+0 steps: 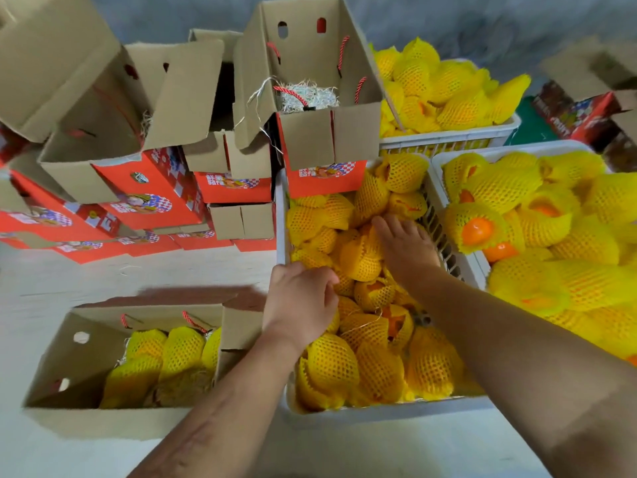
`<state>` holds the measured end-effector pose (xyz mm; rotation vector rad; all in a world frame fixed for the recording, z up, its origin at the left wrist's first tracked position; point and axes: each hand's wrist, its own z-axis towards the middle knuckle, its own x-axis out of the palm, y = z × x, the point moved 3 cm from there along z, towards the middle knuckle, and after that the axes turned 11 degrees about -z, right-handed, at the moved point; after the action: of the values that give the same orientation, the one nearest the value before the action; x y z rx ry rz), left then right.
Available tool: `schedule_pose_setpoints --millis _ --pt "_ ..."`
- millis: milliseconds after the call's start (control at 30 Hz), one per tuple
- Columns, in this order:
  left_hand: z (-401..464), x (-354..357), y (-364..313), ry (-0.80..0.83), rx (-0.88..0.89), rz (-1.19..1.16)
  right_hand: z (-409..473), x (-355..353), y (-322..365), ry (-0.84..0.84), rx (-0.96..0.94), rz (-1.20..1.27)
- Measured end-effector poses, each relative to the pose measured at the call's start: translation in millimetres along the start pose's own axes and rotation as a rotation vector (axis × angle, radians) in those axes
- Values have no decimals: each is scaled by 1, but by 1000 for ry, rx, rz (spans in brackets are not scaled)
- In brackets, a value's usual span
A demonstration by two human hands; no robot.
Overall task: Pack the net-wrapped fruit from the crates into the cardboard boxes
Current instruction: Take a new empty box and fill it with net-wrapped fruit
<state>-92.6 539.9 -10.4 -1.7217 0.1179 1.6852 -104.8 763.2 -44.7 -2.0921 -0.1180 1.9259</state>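
A white crate (379, 410) in front of me is full of oranges in yellow foam nets (379, 370). My left hand (300, 301) reaches over the crate's left rim, its fingers curled down around a net-wrapped fruit (344, 286) that it mostly hides. My right hand (405, 248) lies palm down further in, fingers stretched over another netted fruit (360, 260). To the lower left an open cardboard box (86, 343) stands on the floor. It holds several netted fruit (179, 351) on straw padding.
Two more white crates of netted fruit sit at the right (444, 158) and behind (448, 136). An open box with straw (310, 132) stands at the middle crate's far end. Stacked red-printed boxes (155, 188) fill the left. Pale floor lies around the lower-left box.
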Motion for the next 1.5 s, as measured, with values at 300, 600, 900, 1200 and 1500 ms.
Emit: schedule_pose_setpoints --millis 300,600,900,1200,1500 --pt "0 -3 -7 35 -26 22 -26 -18 -20 59 548 990" --pt "-1 -10 -3 111 -111 -146 -83 -22 83 475 212 2207" --pt "-7 -6 8 -93 -223 -425 -25 -15 38 122 367 854" --pt "-4 -6 10 -143 -240 -464 -14 16 43 213 125 234" --pt "-11 -14 13 -229 -203 -891 -65 -36 64 -11 443 1533"
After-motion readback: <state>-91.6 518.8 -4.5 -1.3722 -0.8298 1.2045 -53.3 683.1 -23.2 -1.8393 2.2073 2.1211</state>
